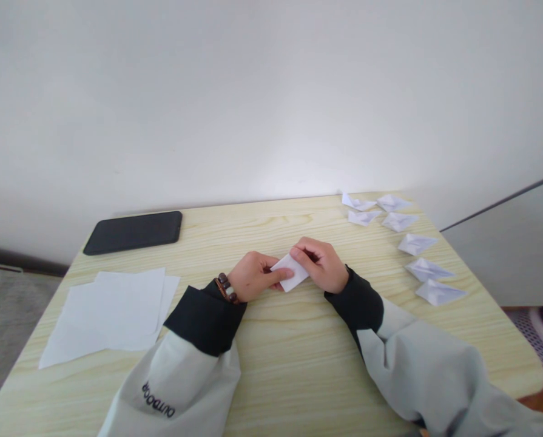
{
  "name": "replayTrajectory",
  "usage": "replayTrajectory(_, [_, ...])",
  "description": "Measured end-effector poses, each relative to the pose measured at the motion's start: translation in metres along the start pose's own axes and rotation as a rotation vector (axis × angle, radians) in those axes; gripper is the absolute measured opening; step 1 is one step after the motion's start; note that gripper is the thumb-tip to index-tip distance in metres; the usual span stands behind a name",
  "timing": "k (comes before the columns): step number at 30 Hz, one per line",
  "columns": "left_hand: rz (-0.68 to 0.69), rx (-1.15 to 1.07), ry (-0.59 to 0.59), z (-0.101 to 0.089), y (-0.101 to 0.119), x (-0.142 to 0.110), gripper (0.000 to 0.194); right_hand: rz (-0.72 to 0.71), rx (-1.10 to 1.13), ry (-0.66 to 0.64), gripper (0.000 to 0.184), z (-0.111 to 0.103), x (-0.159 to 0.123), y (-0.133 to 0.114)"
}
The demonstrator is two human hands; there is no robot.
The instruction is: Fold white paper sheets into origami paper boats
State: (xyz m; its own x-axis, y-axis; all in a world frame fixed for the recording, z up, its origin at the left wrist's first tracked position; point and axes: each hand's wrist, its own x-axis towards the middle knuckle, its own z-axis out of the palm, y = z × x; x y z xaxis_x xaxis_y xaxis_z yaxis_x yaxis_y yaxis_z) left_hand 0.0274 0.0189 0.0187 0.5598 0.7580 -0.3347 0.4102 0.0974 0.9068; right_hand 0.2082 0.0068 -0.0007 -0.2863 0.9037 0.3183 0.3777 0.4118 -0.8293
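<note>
Between my two hands is a small folded piece of white paper (pixel 295 274), held a little above the middle of the table. My left hand (pixel 254 278) pinches its left side, with the thumb lying across the front. At its upper right, my right hand (pixel 320 262) grips the edge between thumb and fingers. The fingers behind the paper are partly hidden. Off to the right stand several folded white paper boats (pixel 415 244), two short rows at the back and a line running toward me.
Loose white paper sheets (pixel 111 309) overlap on the left of the wood-grain table (pixel 289 370). Behind them lies a black phone-like slab (pixel 134 232). A white wall (pixel 253 103) borders the table's back edge. A pale perforated basket (pixel 532 334) is beyond the right edge.
</note>
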Motion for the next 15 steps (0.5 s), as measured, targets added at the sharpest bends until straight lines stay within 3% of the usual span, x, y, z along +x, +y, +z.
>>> replayTrajectory(8, [0.042, -0.020, 0.095, 0.002, -0.003, 0.002, 0.032, 0.024, -0.014, -0.008, 0.023, 0.000, -0.001, 0.000])
replayTrajectory(15, [0.078, -0.004, 0.100, 0.002, -0.010, 0.003, 0.034, -0.075, -0.055, 0.008, 0.024, 0.000, 0.000, -0.003])
